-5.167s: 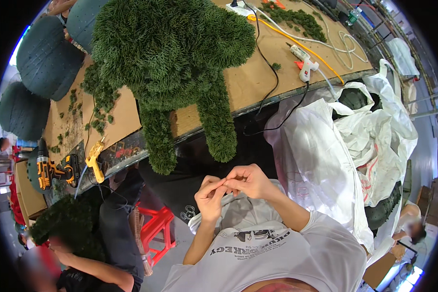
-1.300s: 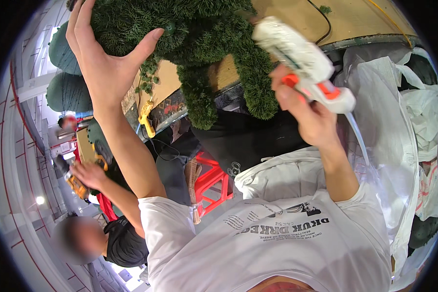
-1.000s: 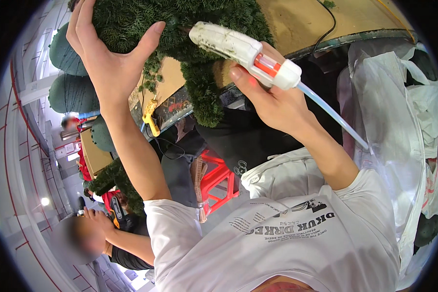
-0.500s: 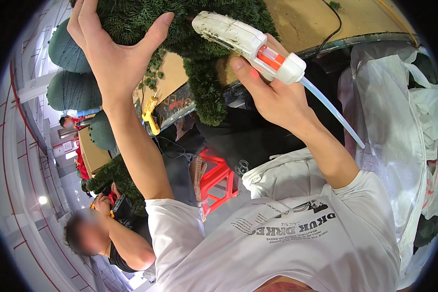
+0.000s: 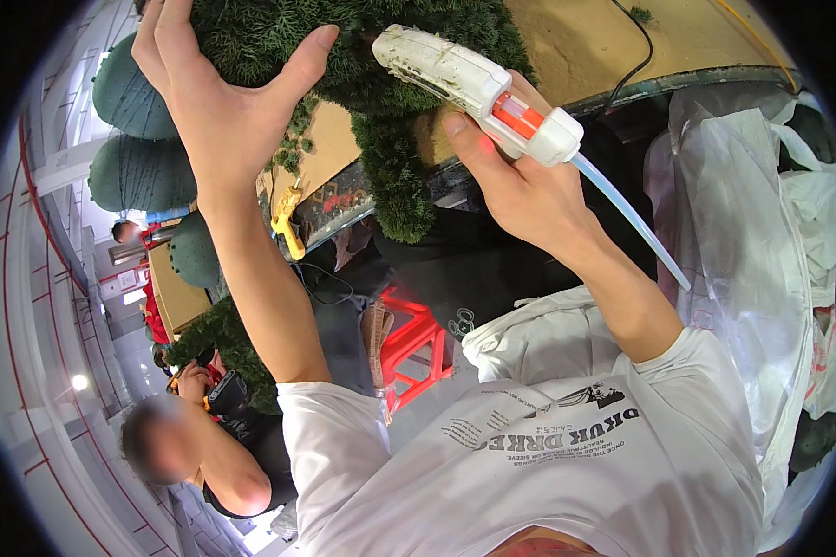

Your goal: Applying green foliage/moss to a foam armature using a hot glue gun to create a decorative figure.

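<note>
My right hand [image 5: 520, 176] is wrapped round a white and orange hot glue gun [image 5: 450, 70], its nozzle end pointing up and left over green artificial foliage [image 5: 269, 37]. A long translucent glue stick [image 5: 632, 218] trails from the gun's back toward the lower right. My left hand [image 5: 223, 102] is spread at the foliage's left side, thumb apart from the fingers; its fingertips reach the upper edge of the view. A narrow sprig of the same foliage [image 5: 395, 176] hangs over the table's near edge.
On the tan table [image 5: 585, 42] lie a yellow glue gun [image 5: 288, 221] and a black cable [image 5: 636, 65]. Dark green domes [image 5: 135, 172] stand at left. Below are a red stool [image 5: 413, 348] and, right, white plastic bags [image 5: 743, 204]. A co-worker [image 5: 223, 446] sits at lower left.
The glue gun has shifted slightly right and down with my right hand. My left hand has moved a little to the right, still spread. The co-worker's arm has shifted slightly.
</note>
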A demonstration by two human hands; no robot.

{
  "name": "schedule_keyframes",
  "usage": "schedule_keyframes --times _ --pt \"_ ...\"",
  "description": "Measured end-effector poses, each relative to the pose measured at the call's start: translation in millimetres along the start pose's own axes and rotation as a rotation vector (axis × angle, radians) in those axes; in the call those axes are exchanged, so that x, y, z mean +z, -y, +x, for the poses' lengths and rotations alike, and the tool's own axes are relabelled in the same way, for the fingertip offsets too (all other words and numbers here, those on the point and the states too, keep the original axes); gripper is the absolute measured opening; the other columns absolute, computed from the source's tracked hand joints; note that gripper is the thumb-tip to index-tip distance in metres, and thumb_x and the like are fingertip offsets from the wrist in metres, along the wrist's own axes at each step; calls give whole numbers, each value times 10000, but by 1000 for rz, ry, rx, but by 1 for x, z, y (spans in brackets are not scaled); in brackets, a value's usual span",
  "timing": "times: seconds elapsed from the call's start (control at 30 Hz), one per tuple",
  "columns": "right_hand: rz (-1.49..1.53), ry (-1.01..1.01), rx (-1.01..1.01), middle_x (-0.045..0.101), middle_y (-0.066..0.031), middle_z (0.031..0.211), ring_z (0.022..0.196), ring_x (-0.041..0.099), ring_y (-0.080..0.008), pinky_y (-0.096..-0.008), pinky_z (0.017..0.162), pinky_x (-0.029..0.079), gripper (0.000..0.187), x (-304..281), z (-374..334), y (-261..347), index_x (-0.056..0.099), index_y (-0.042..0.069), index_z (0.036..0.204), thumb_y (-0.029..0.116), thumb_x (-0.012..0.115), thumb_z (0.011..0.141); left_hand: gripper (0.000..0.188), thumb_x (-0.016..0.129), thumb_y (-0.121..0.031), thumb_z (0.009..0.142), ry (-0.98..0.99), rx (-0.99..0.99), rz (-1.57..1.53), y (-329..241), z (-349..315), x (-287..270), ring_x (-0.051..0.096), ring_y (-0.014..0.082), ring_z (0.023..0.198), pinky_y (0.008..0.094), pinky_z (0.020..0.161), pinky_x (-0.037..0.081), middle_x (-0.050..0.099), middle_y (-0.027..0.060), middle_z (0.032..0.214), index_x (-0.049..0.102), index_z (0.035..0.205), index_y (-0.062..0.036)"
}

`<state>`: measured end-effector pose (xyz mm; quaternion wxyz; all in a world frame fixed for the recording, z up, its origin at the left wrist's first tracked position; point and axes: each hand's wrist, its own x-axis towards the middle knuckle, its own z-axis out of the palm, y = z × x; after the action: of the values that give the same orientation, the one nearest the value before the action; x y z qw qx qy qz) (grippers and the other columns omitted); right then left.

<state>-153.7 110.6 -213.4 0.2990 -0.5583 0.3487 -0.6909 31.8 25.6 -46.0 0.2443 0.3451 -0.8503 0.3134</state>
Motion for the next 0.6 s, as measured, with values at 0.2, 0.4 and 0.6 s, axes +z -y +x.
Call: schedule_keyframes --times 0.2,0.4,0.6 --pt "-9 -1 -20 629 -123 891 751 643 -294 -375 636 512 118 2 0 -2 678 11 966 101 734 915 963 836 -469 781 -24 41 -27 5 0 2 390 362 1423 485 1190 312 430 179 1491 416 1544 -58" --pt "-15 8 -32 628 -126 889 752 641 -295 -373 636 513 114 1 0 -4 674 8 967 88 731 908 955 839 -439 772 -7 0 -39 -1 1 1 390 360 1422 480 1188 309 435 176 1485 420 1543 -61" --pt "-57 139 75 649 -102 1138 997 645 -225 -305 875 507 304 -6 -5 1 655 14 1291 188 648 1042 971 845 -473 774 -14 13 -27 2 0 1 392 359 1420 476 1188 309 435 176 1483 419 1543 -61"
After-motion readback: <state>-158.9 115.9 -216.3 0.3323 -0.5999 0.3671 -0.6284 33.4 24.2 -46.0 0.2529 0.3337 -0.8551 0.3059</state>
